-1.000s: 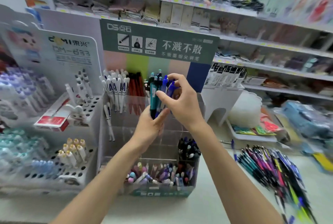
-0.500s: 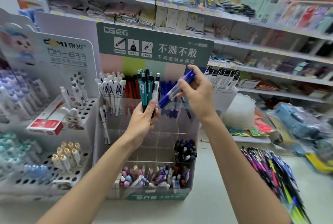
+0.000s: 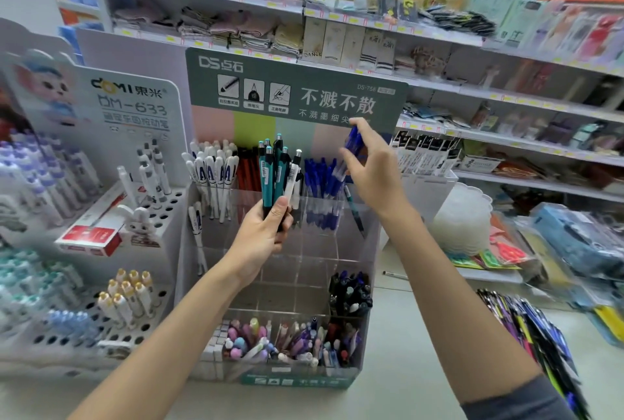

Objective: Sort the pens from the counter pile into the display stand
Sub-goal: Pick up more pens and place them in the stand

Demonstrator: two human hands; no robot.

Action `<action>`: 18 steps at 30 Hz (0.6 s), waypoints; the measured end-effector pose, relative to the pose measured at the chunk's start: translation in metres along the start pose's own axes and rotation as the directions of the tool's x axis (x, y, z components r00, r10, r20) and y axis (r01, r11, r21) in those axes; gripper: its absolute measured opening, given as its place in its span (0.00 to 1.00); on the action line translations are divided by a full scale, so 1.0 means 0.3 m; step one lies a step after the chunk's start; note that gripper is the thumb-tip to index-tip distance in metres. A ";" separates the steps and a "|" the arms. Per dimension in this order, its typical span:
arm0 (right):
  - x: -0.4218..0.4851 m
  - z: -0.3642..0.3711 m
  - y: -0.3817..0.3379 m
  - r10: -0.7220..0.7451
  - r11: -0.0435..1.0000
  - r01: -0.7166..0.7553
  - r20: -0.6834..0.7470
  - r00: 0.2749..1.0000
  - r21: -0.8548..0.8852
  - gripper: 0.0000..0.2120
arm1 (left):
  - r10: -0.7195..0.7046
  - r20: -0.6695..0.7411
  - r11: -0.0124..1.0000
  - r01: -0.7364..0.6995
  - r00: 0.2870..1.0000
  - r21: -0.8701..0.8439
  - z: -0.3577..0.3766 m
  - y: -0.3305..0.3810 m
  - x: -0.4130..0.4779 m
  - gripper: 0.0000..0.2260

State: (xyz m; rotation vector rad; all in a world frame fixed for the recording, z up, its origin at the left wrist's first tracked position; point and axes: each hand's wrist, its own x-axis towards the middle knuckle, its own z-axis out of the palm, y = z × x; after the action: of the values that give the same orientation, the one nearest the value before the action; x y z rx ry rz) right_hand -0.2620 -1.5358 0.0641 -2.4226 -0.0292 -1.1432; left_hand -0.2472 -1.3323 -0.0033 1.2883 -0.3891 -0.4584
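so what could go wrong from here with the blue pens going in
1. The right hand pinches the blue pens only at its fingertips, tilted above the display stand. They might slip into the neighbouring slot, where a lone dark pen leans.
2. The left hand grips the teal bundle near its lower ends, so the white pen at its edge could slide out.

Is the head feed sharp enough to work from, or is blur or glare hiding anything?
Head view: sharp at centre on the teal-barrelled pens in the left hand and the clear acrylic display stand; the right hand and its blue pens slightly smeared; edges blur badly, including the multicoloured pen pile on the counter; lighting even, no strong glare.
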 end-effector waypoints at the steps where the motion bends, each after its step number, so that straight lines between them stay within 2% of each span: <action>1: -0.010 0.009 0.002 -0.026 1.000 0.026 0.054 0.998 -0.002 0.23 | -0.002 -0.007 1.000 0.002 1.000 0.006 -0.001 -0.002 0.001 0.15; 3: -0.048 0.039 0.005 -0.058 0.998 0.059 0.168 0.984 -0.003 0.23 | -0.006 -0.017 1.000 0.006 1.000 0.013 -0.001 -0.006 0.002 0.14; 5: -0.099 0.073 0.012 -0.074 0.996 0.083 0.191 0.979 -0.038 0.21 | -0.007 -0.017 1.000 0.007 1.000 0.011 -0.001 -0.006 0.002 0.15; 9: -0.110 0.121 0.060 -0.125 0.958 0.114 -0.027 0.992 -0.264 0.17 | -0.001 0.027 1.000 0.002 1.000 -0.005 -0.005 -0.005 0.000 0.16; 13: -0.145 0.164 0.035 -0.094 0.974 0.106 0.069 0.993 -0.199 0.23 | -0.006 0.074 0.998 0.011 0.997 -0.059 -0.010 -0.009 0.000 0.16; 18: -0.151 0.159 0.033 -0.071 0.980 0.090 0.110 0.991 -0.179 0.27 | -0.018 0.078 0.991 0.028 0.997 -0.129 -0.008 -0.012 0.001 0.16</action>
State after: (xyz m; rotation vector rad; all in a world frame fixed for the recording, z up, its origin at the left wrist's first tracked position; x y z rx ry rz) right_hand -0.2549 -1.5173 0.0005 -2.6644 -0.0567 -1.0977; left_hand -0.2460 -1.3312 -0.0072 1.1524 -0.4033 -0.5452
